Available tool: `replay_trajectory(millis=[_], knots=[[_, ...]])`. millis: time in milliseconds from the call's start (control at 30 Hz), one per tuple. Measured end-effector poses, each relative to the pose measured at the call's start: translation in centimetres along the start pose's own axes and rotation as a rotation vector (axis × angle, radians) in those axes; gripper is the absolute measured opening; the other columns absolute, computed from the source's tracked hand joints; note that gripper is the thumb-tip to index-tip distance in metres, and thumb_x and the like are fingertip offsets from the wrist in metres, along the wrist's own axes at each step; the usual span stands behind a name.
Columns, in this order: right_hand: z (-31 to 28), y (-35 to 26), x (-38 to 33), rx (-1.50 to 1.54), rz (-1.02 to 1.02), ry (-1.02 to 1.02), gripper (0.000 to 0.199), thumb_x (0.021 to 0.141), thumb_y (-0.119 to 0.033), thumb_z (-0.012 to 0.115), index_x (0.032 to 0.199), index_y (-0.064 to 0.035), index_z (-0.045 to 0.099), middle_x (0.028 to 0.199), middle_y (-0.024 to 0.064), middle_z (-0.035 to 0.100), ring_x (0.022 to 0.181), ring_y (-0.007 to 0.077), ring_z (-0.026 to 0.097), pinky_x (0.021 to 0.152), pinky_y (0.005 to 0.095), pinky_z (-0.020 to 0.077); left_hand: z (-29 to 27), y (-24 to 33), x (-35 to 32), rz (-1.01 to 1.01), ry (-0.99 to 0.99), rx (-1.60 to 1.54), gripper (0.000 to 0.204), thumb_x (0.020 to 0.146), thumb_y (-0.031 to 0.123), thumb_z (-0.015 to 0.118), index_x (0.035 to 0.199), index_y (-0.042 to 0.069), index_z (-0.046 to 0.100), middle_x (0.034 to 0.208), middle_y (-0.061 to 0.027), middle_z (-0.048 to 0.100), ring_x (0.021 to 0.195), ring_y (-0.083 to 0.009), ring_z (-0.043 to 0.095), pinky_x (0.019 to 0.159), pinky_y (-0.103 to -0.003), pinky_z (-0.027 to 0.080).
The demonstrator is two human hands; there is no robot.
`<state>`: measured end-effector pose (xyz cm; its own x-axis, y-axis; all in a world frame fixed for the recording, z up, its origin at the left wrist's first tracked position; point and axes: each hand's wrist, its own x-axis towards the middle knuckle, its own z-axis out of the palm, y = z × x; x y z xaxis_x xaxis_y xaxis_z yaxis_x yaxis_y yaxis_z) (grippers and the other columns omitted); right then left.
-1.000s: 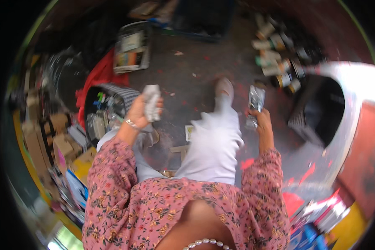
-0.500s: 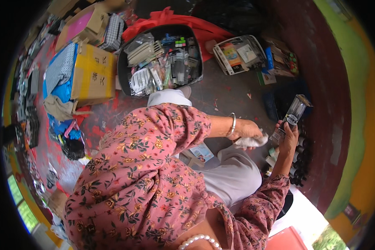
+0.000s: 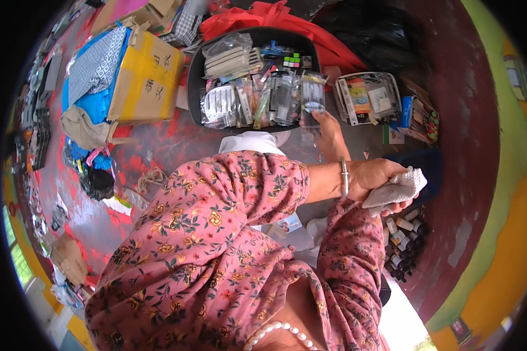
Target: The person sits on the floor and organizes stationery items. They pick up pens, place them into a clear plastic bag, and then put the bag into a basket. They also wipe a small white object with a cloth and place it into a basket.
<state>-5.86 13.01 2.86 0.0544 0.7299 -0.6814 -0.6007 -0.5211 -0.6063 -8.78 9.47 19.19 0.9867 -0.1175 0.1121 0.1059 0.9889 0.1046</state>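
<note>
My left hand [image 3: 380,181], with a bracelet at its wrist, reaches across to the right and is closed round a crumpled white textured cloth [image 3: 399,188]. My right arm passes beneath the left one. My right hand [image 3: 330,131] grips a clear plastic package with a dark end [image 3: 314,93] at the right edge of a large black bin [image 3: 195,96]. The package is upright over that edge; I cannot tell if it touches the bin's contents. Packed in the bin are clear-wrapped items, a white slotted piece [image 3: 221,104] and a coloured cube puzzle [image 3: 293,59].
Right of the bin stands a clear tray [image 3: 341,96] of packets, with a blue carton [image 3: 405,111] beside it. A dark blue basket [image 3: 434,175] and several small bottles [image 3: 401,240] are near the wall. To the left is a taped cardboard box [image 3: 147,85]; red fabric [image 3: 246,22] lies behind.
My right hand has carried the clear package from the right side up and left to the bin. My left hand with the cloth has moved right. The view has shifted.
</note>
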Motion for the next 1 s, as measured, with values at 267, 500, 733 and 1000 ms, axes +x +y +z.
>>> replay_trajectory(millis=[267,500,733,1000], knots=[[5.7,4.8,7.5,-0.125,-0.025,0.133,0.003,0.077,-0.006,0.056,0.079,-0.0043,0.057,0.069,0.0009,0.055,0.063,0.0120,0.049,0.059,0.0255,0.0391,0.4,0.6,-0.9,0.083,0.131,-0.028,0.035,0.087,0.036,0.042,0.084,0.003,0.053,0.071,-0.0091,0.057,0.059,-0.0159,0.057,0.046,-0.028,0.047],[0.4,14.7,18.9,-0.567,0.028,0.260,0.016,0.074,-0.014,0.058,0.085,-0.0028,0.059,0.077,0.0096,0.060,0.070,0.0207,0.058,0.063,0.0308,0.0454,0.2,0.6,-0.1,0.121,0.172,-0.041,0.031,0.087,0.033,0.043,0.083,0.004,0.054,0.071,-0.0072,0.057,0.061,-0.0145,0.057,0.046,-0.027,0.047],[4.2,8.2,10.7,-1.211,-0.331,0.622,0.017,0.068,-0.013,0.052,0.083,-0.0053,0.055,0.082,0.0182,0.058,0.081,0.0345,0.058,0.071,0.0428,0.0470,-0.3,0.9,-0.8,0.163,0.299,-0.034,0.031,0.087,0.033,0.041,0.083,0.006,0.054,0.070,-0.0057,0.057,0.058,-0.0137,0.056,0.047,-0.028,0.047],[4.0,8.9,9.8,-1.639,-0.323,0.320,0.055,0.071,-0.018,0.056,0.123,-0.0164,0.037,0.131,0.0223,0.024,0.119,0.0388,0.028,0.090,0.0536,0.0300,0.3,0.9,-0.8,0.140,0.358,0.012,0.030,0.088,0.032,0.039,0.080,0.007,0.052,0.068,-0.0067,0.057,0.055,-0.0146,0.056,0.047,-0.030,0.047]])
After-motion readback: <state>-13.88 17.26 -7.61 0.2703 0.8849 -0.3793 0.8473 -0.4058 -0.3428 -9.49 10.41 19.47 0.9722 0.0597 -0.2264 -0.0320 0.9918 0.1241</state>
